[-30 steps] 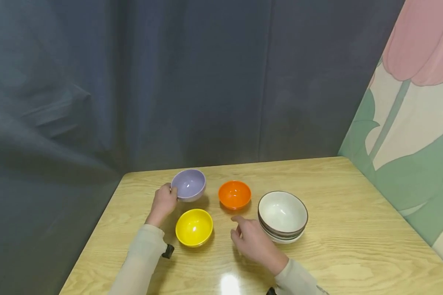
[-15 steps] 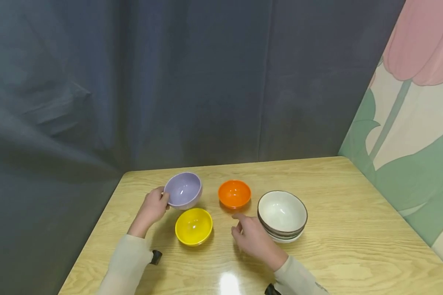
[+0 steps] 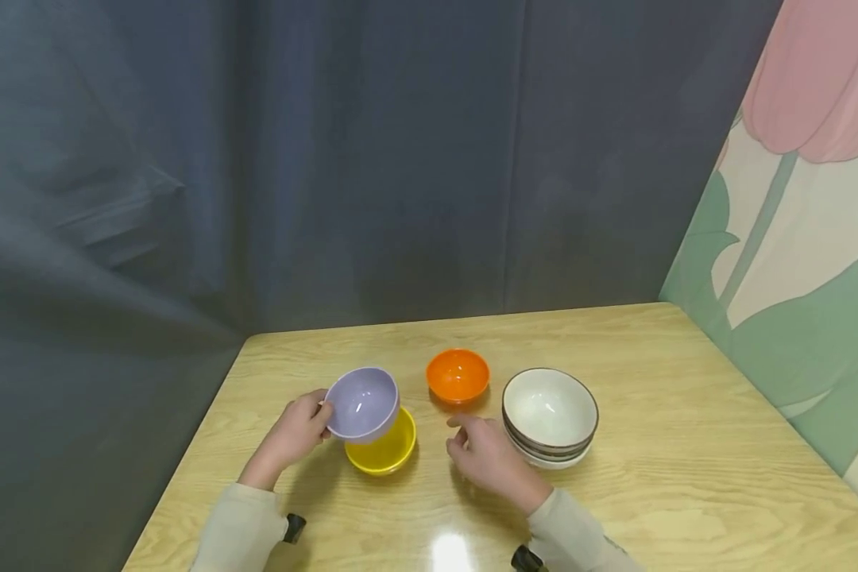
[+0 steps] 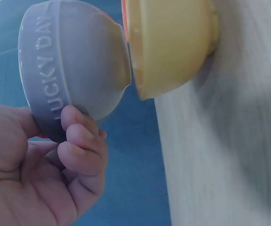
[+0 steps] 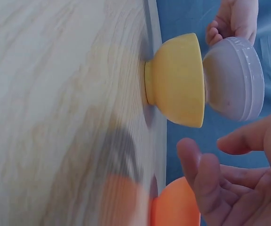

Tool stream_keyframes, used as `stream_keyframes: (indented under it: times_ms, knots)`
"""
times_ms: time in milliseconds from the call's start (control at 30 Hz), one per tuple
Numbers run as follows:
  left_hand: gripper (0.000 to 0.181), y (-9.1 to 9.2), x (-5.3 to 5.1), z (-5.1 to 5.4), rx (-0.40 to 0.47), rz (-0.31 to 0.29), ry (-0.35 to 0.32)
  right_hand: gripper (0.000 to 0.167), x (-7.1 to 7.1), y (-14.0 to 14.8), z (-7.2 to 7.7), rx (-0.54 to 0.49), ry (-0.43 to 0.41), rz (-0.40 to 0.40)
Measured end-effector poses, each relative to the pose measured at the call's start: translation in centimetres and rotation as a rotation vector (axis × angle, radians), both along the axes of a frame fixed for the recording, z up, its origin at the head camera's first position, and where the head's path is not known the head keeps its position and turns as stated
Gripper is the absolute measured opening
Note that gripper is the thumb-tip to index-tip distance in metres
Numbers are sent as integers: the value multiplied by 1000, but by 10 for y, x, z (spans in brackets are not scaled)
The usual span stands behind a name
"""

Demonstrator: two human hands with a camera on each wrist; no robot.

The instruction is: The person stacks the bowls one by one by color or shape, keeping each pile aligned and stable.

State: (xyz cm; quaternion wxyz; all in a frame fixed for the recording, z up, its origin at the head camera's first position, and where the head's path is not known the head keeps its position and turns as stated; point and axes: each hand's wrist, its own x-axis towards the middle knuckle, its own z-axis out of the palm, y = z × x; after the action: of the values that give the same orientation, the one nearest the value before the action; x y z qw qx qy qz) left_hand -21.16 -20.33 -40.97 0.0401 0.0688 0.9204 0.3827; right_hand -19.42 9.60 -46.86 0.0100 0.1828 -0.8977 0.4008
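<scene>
My left hand (image 3: 296,433) pinches the rim of a purple bowl (image 3: 361,403), thumb inside and fingers curled beneath. In the left wrist view the purple bowl (image 4: 79,61) shows raised letters reading LUCKY DAY. It is held right above the yellow bowl (image 3: 382,458), covering part of that bowl's opening in the head view. The yellow bowl (image 5: 178,80) stands upright on the table. My right hand (image 3: 496,461) hovers with loosely bent fingers and holds nothing, between the yellow bowl and a stack of white bowls. Just beyond its fingertips stands an orange bowl (image 3: 457,376).
The stack of white bowls (image 3: 550,413) with dark rims stands to the right of my right hand. All of it is on a light wooden table (image 3: 658,445). A dark curtain (image 3: 400,159) hangs behind, and a tulip-patterned wall (image 3: 808,262) borders the right side.
My left hand has brought the purple bowl from behind the yellow bowl toward me, until it hangs over the yellow one. The right hand has barely moved.
</scene>
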Motion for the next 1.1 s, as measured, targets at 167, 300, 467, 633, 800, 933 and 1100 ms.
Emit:
stream_keyframes:
  times_ms: [167,300,467,633,800,933,1100]
  knots:
    - [25,0,5,-8,14,8,10,30,0,-3,-1,-29,-10,28]
    - [23,-1,11,-13,31,25,0,28,-1,-5,-1,-2,0,22]
    - [22,0,12,-17,38,31,7,27,-1,-5,1,21,6,18]
    - [21,8,7,-23,38,18,31,27,0,-4,5,30,15,5]
    - [22,13,7,-32,25,12,36,27,0,-3,6,14,25,22]
    - [21,17,8,-36,18,4,56,28,-2,-2,5,7,31,27]
    - [20,23,11,-41,4,8,109,30,-3,-1,5,-5,39,38]
